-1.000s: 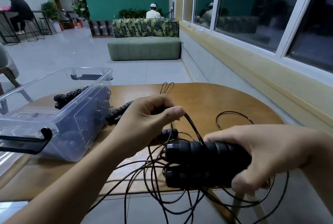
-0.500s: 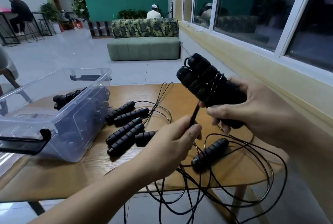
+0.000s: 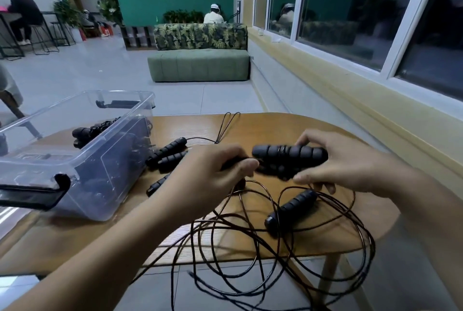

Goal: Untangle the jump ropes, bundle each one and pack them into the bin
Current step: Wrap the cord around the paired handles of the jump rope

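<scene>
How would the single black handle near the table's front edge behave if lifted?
The handle looks rigid and round, so it may roll. The thin cords around it lie in loose loops, so they would probably drag limply.

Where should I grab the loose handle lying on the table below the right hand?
Around the middle of the loose handle, from above, gripping across its width. It lies flat and diagonal on the table, ribbed for grip; cords cross near its ends, so the midsection is likely clearest.
</scene>
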`<state>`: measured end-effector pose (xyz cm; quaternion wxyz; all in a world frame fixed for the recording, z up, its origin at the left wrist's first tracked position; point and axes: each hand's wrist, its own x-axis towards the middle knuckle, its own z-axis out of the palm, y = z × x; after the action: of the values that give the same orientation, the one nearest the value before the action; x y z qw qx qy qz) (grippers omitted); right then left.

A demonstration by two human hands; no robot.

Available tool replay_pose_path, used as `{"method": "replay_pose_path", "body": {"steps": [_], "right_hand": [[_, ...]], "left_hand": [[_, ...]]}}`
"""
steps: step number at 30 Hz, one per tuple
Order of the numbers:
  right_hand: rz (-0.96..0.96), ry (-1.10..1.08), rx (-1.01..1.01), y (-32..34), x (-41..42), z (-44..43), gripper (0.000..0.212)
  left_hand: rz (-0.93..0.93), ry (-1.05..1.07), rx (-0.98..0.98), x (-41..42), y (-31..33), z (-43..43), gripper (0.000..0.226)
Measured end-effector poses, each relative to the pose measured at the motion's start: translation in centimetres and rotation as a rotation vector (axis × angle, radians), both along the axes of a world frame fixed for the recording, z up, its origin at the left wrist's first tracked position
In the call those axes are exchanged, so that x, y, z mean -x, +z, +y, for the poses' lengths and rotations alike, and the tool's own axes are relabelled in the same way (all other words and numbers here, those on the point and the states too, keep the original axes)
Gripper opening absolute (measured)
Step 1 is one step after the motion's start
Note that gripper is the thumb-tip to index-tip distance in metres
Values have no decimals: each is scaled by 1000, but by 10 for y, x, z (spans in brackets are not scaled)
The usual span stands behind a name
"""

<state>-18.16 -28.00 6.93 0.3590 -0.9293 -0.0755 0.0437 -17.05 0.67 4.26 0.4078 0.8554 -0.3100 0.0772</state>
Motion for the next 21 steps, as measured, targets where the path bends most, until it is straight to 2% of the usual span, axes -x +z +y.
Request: {"method": "replay_pose_path", "body": {"steps": [5,9,11,13,15,17,21], "right_hand": [[342,394,-151,12,15,14,45],[420,568,-375,20,24,19,48],[404,616,-512,19,25,23,50],[344,614,-648,16,24,28,56],[242,562,-778,12,21,33,52],[134,446,-860,9,19,38,48],[7,269,-861,5,15,35,42]], "left_hand": [[90,-67,233,-3,0,8,24],[206,-164,353,-8,-7,7,30],[282,-167,369,-12,-21,9,19],[368,-84,361,-17,-35,10,4],[416,-60,348,-11,-38,3,28],[480,-142,370,-2,-30,-10,53],[534,-220,456,4,-18,-24,40]]}}
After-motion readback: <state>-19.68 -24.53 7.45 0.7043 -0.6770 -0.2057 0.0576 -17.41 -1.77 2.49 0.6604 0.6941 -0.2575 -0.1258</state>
